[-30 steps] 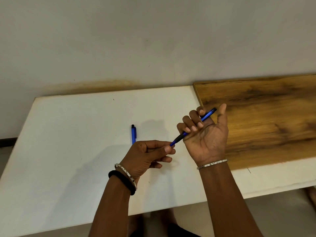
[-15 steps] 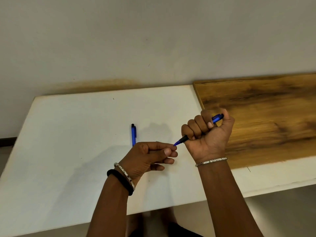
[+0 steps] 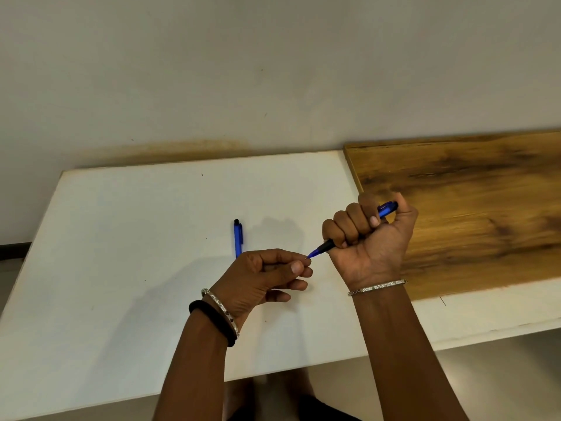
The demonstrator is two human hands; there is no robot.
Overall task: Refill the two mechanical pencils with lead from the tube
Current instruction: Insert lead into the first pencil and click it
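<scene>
Feeding lead into the tip of the first mechanical pencil

The right hand (image 3: 372, 238) is clenched round a blue mechanical pencil (image 3: 324, 246), thumb at its cap; the left hand (image 3: 267, 275) pinches a thin lead (image 3: 306, 257) at the tip; the second pencil (image 3: 237, 237) lies mid-desk (image 3: 121, 238); no tube shows; next, judging by this, the lead must slide in straight, gently.
</scene>
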